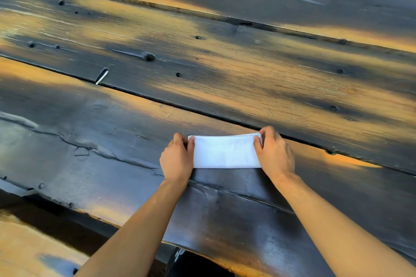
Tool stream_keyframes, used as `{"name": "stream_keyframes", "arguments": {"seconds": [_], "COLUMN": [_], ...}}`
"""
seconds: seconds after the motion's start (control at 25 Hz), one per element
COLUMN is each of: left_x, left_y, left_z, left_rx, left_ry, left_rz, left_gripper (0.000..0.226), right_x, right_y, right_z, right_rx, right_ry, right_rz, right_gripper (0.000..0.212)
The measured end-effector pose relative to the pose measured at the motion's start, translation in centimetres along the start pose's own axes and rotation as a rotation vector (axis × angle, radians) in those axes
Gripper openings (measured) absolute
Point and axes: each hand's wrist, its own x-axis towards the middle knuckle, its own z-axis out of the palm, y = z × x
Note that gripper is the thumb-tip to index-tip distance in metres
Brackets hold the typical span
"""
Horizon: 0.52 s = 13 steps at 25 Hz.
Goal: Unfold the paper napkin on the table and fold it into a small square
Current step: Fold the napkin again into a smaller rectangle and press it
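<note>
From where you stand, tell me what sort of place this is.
Probably a rustic or outdoor dining spot, though little shows. The table is made of wide, dark, weathered planks with knots, cracks and gaps; warm, low light streaks across it; and both hands, left and right, pinch a white paper napkin.

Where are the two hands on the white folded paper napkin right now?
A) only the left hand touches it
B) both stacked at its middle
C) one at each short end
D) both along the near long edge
C: the left hand pinches the left short end of the white folded paper napkin, and the right hand pinches the right short end.
</note>
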Motion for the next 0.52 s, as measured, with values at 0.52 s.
{"name": "stream_keyframes", "arguments": {"seconds": [0.52], "left_x": [-6.5], "left_y": [6.4], "left_z": [8.0], "left_rx": [0.348], "left_ry": [-0.207], "left_rz": [0.738], "left_gripper": [0.062], "right_x": [-0.6], "right_y": [3.4], "right_z": [2.9], "right_rx": [-0.227], "right_ry": [-0.052], "right_rz": [-0.424], "right_gripper": [0.054]}}
